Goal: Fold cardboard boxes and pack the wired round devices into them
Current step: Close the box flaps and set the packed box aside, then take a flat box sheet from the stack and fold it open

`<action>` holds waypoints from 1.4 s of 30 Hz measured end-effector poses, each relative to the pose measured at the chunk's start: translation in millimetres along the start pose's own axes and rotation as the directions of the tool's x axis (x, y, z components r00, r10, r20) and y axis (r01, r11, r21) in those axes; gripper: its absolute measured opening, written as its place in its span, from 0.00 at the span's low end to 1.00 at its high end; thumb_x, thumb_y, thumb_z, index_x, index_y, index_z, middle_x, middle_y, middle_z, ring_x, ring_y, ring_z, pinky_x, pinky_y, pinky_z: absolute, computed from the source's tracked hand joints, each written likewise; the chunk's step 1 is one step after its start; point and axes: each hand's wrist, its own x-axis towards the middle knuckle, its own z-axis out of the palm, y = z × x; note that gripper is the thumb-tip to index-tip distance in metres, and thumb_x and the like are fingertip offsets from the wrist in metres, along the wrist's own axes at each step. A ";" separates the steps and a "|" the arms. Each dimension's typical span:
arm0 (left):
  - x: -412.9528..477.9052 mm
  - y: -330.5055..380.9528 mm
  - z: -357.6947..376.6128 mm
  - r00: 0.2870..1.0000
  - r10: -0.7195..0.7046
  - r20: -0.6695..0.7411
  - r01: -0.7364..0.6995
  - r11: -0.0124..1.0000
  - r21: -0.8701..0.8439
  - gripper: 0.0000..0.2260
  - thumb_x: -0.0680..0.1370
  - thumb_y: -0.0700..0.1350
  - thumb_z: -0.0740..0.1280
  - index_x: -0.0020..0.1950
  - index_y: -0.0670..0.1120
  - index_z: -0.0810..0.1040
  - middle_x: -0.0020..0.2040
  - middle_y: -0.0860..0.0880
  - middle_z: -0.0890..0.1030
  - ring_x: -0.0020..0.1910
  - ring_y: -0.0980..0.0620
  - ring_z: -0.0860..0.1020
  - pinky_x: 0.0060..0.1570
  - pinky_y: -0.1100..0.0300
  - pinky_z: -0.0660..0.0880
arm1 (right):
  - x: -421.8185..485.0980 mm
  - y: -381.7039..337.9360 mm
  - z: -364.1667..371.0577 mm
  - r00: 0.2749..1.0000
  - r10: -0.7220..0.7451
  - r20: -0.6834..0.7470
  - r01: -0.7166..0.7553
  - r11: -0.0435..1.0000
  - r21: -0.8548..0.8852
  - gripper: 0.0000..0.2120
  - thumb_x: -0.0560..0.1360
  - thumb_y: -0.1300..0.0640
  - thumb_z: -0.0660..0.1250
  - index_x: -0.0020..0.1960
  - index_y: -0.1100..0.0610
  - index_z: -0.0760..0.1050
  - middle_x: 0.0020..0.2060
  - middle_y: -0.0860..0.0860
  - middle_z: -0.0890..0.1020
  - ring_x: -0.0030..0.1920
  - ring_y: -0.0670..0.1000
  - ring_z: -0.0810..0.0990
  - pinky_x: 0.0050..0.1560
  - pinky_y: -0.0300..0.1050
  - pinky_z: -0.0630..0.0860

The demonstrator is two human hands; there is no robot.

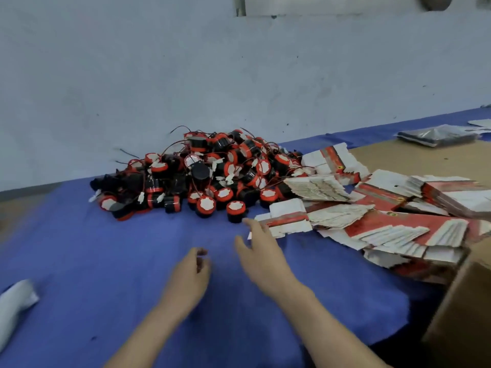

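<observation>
A heap of black and red round devices (212,171) with thin wires and white plugs lies on the blue cloth (106,248) by the wall. To its right, stacks of flat red and white cardboard boxes (372,208) are spread out. My right hand (261,251) hovers over the cloth with fingers spread, its fingertips just short of the nearest flat box (287,223). My left hand (190,274) floats over the cloth nearer me, fingers loosely curled, holding nothing.
A brown carton (462,309) stands at the table's right edge. A white bundle (13,306) lies at the left edge. Dark plastic-wrapped packs (438,135) sit at the far right. The grey wall (239,75) runs right behind the heap.
</observation>
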 end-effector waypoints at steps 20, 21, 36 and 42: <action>-10.7 -18.2 -11.9 0.995 0.067 0.078 -0.066 0.998 -0.015 0.08 0.83 0.52 0.57 0.53 0.66 0.72 0.50 0.43 0.82 0.50 0.44 0.80 0.50 0.46 0.78 | 53.6 68.7 -39.9 0.990 0.130 -0.047 -0.123 0.668 -0.734 0.28 0.83 0.43 0.57 0.80 0.50 0.57 0.74 0.60 0.66 0.73 0.61 0.64 0.75 0.57 0.57; -11.4 -18.6 -12.1 0.994 0.073 0.085 -0.072 0.997 -0.018 0.08 0.83 0.52 0.57 0.53 0.66 0.71 0.50 0.43 0.82 0.50 0.44 0.80 0.50 0.46 0.78 | 53.5 68.8 -42.0 0.991 0.128 -0.039 -0.117 0.685 -0.719 0.27 0.83 0.47 0.58 0.80 0.50 0.56 0.74 0.60 0.66 0.73 0.62 0.65 0.74 0.56 0.59; -12.6 -23.9 -14.3 0.990 0.084 0.115 -0.077 0.995 -0.069 0.08 0.83 0.54 0.58 0.55 0.68 0.72 0.51 0.42 0.81 0.50 0.42 0.79 0.48 0.46 0.78 | 47.2 57.4 -39.3 0.986 0.166 0.001 -0.124 0.743 -0.657 0.33 0.79 0.60 0.60 0.81 0.53 0.51 0.73 0.64 0.60 0.67 0.64 0.70 0.59 0.50 0.72; -13.6 -23.6 -14.8 0.989 0.098 0.109 -0.092 0.994 -0.065 0.09 0.83 0.53 0.58 0.54 0.69 0.72 0.50 0.42 0.81 0.49 0.42 0.79 0.46 0.48 0.77 | 46.9 55.2 -42.8 0.998 0.019 -0.052 -0.048 0.765 -0.643 0.33 0.80 0.64 0.57 0.81 0.57 0.47 0.63 0.61 0.72 0.54 0.62 0.76 0.46 0.52 0.69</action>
